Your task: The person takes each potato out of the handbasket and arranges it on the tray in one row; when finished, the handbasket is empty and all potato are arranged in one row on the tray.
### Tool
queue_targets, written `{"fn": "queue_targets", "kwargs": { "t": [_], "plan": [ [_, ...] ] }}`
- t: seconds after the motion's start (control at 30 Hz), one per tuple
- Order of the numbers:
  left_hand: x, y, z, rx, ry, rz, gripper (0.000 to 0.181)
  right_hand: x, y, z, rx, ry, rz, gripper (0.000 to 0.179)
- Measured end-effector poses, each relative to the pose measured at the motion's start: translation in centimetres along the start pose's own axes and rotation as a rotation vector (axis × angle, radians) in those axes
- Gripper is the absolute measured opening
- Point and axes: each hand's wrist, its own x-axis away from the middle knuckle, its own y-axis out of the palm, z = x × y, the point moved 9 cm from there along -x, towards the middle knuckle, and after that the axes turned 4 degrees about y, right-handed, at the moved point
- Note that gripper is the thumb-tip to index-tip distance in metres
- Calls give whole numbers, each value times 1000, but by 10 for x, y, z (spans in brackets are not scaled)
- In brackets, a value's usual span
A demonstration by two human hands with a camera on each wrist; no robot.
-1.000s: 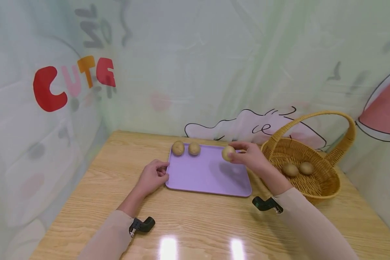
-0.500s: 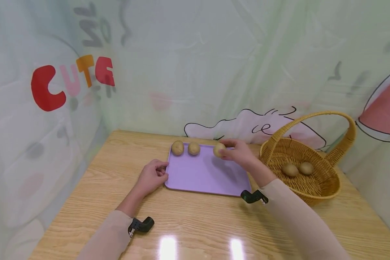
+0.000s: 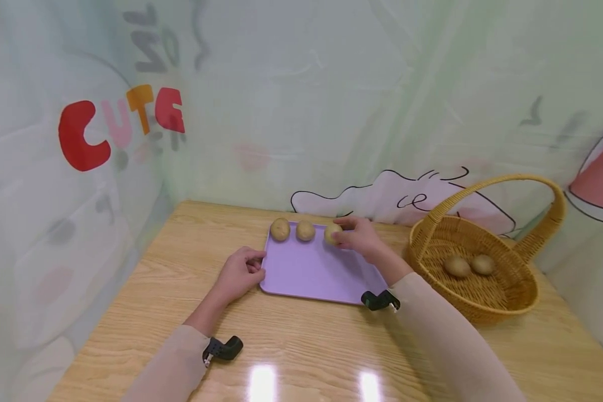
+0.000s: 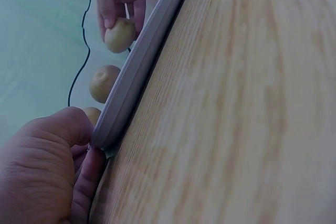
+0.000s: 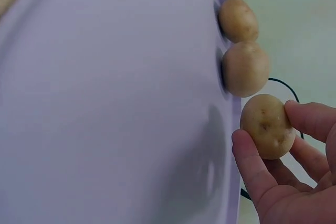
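Note:
My right hand (image 3: 358, 239) pinches a round, pale yellow-brown potato (image 5: 267, 126) between thumb and fingers. It holds the potato over the far side of the lilac tray (image 3: 316, 273), and a shadow falls on the tray below. Two more potatoes lie along the tray's far rim: one potato (image 3: 280, 229) in the far left corner and another potato (image 3: 305, 230) beside it. At the tray's left side, my left hand (image 3: 240, 272) grips the rim (image 4: 128, 80) between thumb and fingers.
To the right of the tray stands a wicker basket (image 3: 525, 298) with a tall arched handle, holding two potatoes (image 3: 457, 266). The wooden table (image 3: 301, 346) meets a printed curtain (image 3: 291, 139) at the back and the left.
My right hand has carried its potato leftward across the tray toward the two potatoes at the far rim. The left hand has stayed on the tray's left rim. The head view has shifted slightly.

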Motion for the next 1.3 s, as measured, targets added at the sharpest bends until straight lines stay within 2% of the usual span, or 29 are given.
{"fn": "queue_targets", "kwargs": {
  "t": [0.2,0.4,0.63,0.8,1.3],
  "plan": [
    [-1,1,0,1,-7,-1,38,-8,7,6,30,35,-2,50],
    [-1,1,3,-2,-3,-3,38,-13,11,6,57,59,31,48],
    [-1,1,6,-6,16,-6,39,-18,13,10,36,84,18,49],
    [-1,-1,5,-10,13,-1,39,-21,11,11,90,83,25,49],
    [-3,1,0,-6,7,3,39,-8,-1,7,104,74,86,48]
  ]
}}
